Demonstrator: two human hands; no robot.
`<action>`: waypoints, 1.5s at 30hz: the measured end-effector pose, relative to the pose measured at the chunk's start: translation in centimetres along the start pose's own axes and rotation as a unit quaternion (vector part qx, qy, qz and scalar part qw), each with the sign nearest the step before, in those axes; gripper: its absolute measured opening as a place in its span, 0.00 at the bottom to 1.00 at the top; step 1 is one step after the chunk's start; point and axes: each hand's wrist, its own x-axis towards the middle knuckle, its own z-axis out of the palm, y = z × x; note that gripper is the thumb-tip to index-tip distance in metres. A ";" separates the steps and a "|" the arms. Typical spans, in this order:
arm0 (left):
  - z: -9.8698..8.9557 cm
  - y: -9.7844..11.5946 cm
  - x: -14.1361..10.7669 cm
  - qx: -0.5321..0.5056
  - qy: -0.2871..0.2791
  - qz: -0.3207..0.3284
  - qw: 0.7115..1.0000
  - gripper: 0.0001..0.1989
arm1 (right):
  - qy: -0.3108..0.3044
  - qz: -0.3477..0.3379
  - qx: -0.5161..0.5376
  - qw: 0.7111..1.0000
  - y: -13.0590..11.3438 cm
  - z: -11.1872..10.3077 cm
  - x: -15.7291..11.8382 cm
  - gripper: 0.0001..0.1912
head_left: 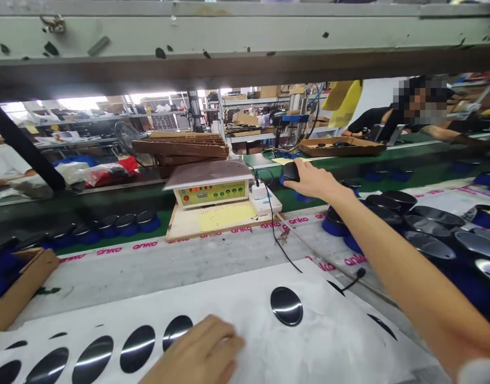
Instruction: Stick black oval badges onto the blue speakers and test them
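My right hand (311, 178) stretches out over the green conveyor belt (265, 160) with its fingers closed around a round piece with a black top and blue underside (290, 172). My left hand (207, 346) hovers low over white sheet paper (245, 298). Its fingers are bent and their tips are blurred; whether anything is in them is hidden. Just left of it lies a shiny black disc (176, 328), with several more in a row beyond. Another black disc (286, 306) sits alone on the paper, right of this hand.
A control box with buttons (213, 193) stands on a board; beside it are a white plug (260, 191) and a black cable (283, 245). Blue pieces with black tops (429, 245) crowd the right. A cardboard box (29, 282) is at left. A person (373, 120) works across the belt.
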 end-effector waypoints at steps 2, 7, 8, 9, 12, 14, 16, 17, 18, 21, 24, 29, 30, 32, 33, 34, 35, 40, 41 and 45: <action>1.0 0.7 4.3 -0.028 -0.060 0.030 0.997 0.20 | -0.041 -0.081 0.023 0.996 -1.9 0.1 -2.1 0.32; 3.6 0.4 10.9 -0.063 -0.095 0.089 0.990 0.20 | -0.129 -0.211 0.065 0.967 -7.5 5.2 -5.7 0.32; 4.0 0.3 11.3 -0.069 -0.095 0.082 0.990 0.19 | -0.130 -0.216 0.071 0.965 -8.0 5.9 -6.0 0.31; 4.3 0.1 11.6 -0.075 -0.093 0.076 0.990 0.17 | -0.125 -0.217 0.078 0.965 -8.1 6.2 -6.3 0.32; 4.9 -0.5 11.9 -0.096 -0.087 0.058 0.990 0.15 | -0.092 -0.206 0.101 0.969 -6.5 4.8 -8.3 0.31; 5.1 -0.9 12.3 -0.114 -0.084 0.050 0.989 0.14 | -0.080 -0.192 0.121 0.971 -4.2 3.6 -11.1 0.23; 5.4 -1.5 12.8 -0.133 -0.083 0.048 0.986 0.13 | -0.091 -0.171 0.144 0.970 -1.9 3.4 -15.0 0.15; 5.5 -1.7 13.1 -0.143 -0.082 0.048 0.985 0.12 | -0.112 -0.146 0.191 0.964 -1.0 3.9 -17.0 0.12; 5.6 -1.8 13.2 -0.151 -0.080 0.049 0.984 0.11 | -0.133 -0.124 0.225 0.957 -0.3 4.9 -18.9 0.10; 5.7 -1.8 13.4 -0.163 -0.066 0.049 0.983 0.10 | -0.078 -0.095 0.251 0.960 0.6 8.6 -23.2 0.09; 5.6 -1.2 13.0 -0.149 -0.054 0.047 0.986 0.07 | 0.014 -0.109 0.246 0.963 0.5 11.4 -24.7 0.10; 6.2 -0.3 12.2 -0.086 -0.043 0.045 0.994 0.09 | 0.046 -0.141 0.207 0.967 0.5 11.6 -24.6 0.15; 6.5 -0.2 12.1 -0.073 -0.038 0.045 0.996 0.09 | 0.048 -0.141 0.202 0.968 0.5 11.4 -24.6 0.15; 6.9 -0.3 11.9 -0.050 -0.027 0.050 0.997 0.09 | 0.052 -0.140 0.198 0.969 0.6 11.2 -24.7 0.14; 7.1 -0.4 11.8 -0.042 -0.022 0.057 0.997 0.09 | 0.052 -0.140 0.197 0.969 0.5 11.2 -24.7 0.13; 7.1 -0.5 11.6 -0.035 -0.019 0.066 0.997 0.10 | 0.053 -0.141 0.198 0.969 0.5 11.2 -24.8 0.13; 7.1 -0.7 11.5 -0.030 -0.017 0.076 0.996 0.10 | 0.052 -0.141 0.199 0.968 0.5 11.2 -24.8 0.12; 6.2 -1.4 10.9 -0.026 -0.023 0.108 0.994 0.10 | 0.047 -0.141 0.206 0.967 0.4 11.3 -24.8 0.12; 6.0 -1.3 10.8 -0.028 -0.022 0.103 0.994 0.10 | 0.048 -0.141 0.207 0.967 0.4 11.3 -24.8 0.12; 5.6 -0.1 10.3 -0.035 -0.011 0.062 0.997 0.17 | 0.058 -0.145 0.214 0.964 0.4 11.3 -24.8 0.12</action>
